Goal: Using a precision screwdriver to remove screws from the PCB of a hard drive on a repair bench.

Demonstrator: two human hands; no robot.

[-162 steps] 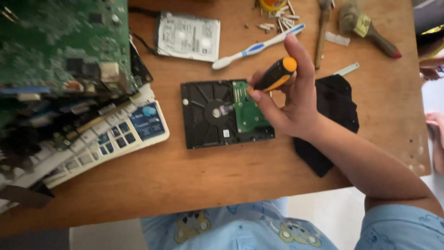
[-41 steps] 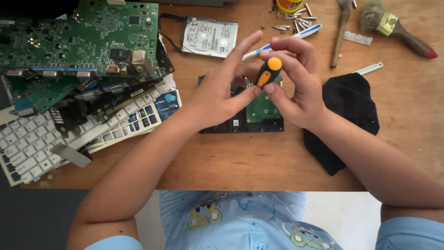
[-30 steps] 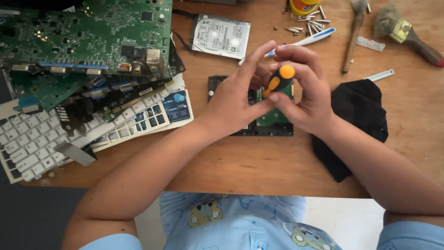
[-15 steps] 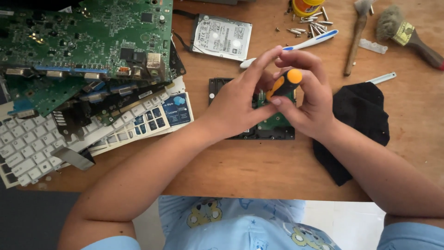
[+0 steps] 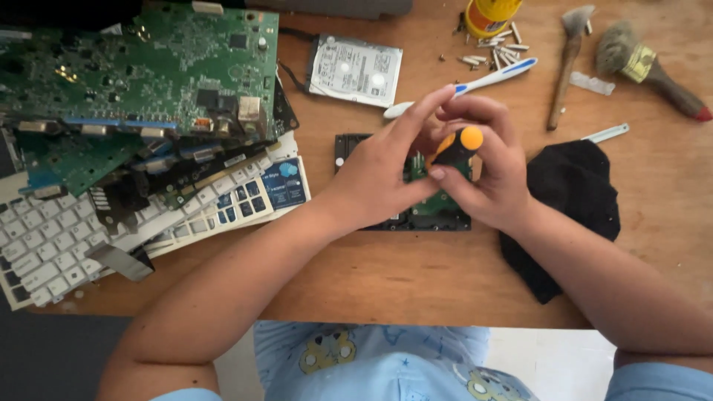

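Step in hand, by the look of it: unscrewing the hard drive (image 5: pixel 416 212), lying circuit-board side up at mid worktop (image 5: pixel 386 282). Right hand (image 5: pixel 490 178) closed round the orange-and-black screwdriver (image 5: pixel 459 145), held upright, tip hidden behind the fingers, prob. on a screw. Left hand (image 5: pixel 379 174) curled, palm on the drive's left half, fingertips steadying the screwdriver shaft.

Next move prob. calls for firm downward pressure, tool kept vertical, drive kept from sliding.

Rel. to the drive: slim silver drive (image 5: pixel 355 70) just behind; circuit boards (image 5: pixel 141 74) and keyboards (image 5: pixel 52 245) piled left; black cloth (image 5: pixel 572 193) right. Yellow container (image 5: pixel 490 15) behind right, contents not visible; loose screws (image 5: pixel 490 56) beside it on the worktop, not inside.
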